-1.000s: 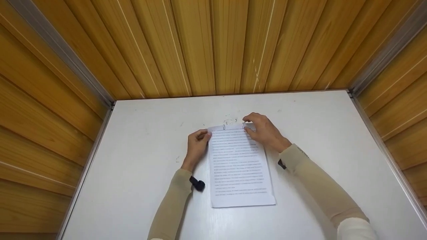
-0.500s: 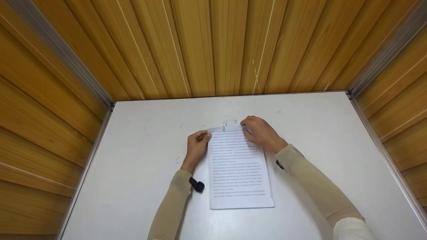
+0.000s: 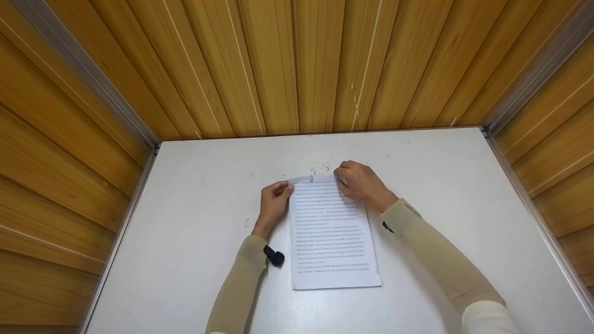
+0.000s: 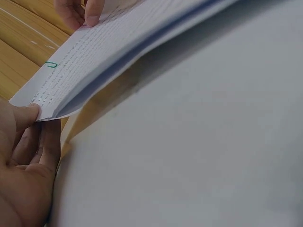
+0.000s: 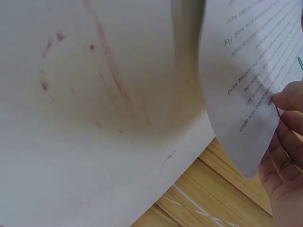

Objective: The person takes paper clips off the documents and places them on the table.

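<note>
A stack of printed paper (image 3: 330,232) lies before me, its top edge raised off the table. My left hand (image 3: 274,202) pinches its upper left corner, with the thumb on the printed side and the fingers behind, as the left wrist view shows. A green paper clip (image 4: 51,64) sits on the top edge between my hands. My right hand (image 3: 364,183) pinches a thin red paper clip (image 5: 278,111) at the same edge, further right. Thumb and forefinger cover most of that clip. The sheet's upper right corner bends freely beside the right fingers.
The white table (image 3: 199,241) carries small dark marks (image 3: 319,170) just beyond the paper, and reddish stains (image 5: 113,80) show in the right wrist view. Wood-patterned panels (image 3: 278,69) rise at the back and both sides. A black camera (image 3: 277,258) is strapped to the left wrist.
My right thumb and fingers, earlier apart around the right-hand clip, have come together on it and cover it in the head view. The paper has shifted slightly left. The left hand keeps its grip.
</note>
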